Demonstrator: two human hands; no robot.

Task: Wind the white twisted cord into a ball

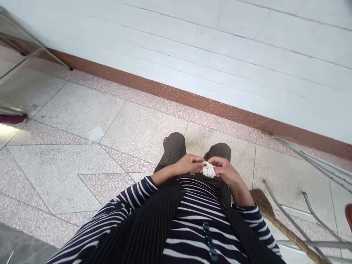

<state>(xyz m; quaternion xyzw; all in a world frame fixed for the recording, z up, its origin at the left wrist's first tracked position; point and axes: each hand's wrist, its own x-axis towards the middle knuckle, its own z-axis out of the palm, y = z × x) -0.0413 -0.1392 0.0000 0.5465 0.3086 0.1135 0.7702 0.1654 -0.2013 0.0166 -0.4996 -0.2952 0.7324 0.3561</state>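
Just above the trousers [173, 148], the left hand [189, 164] and the right hand [224, 170] pinch a white bundle [209, 170] from opposite sides, probably to keep it compact and steady. Beyond the trousers, what looks like loose string [206, 132] lies on the floor [143, 124].

Has a bundle [209, 170] between left hand [187, 164] and right hand [227, 172], with, from there, coiled string [206, 132] at twelve o'clock on the floor [143, 126] before the wall [192, 62], broom [261, 202] beside metal legs [327, 244] at four, paper [95, 134] between nine and ten, folding frame [56, 57] at ten.
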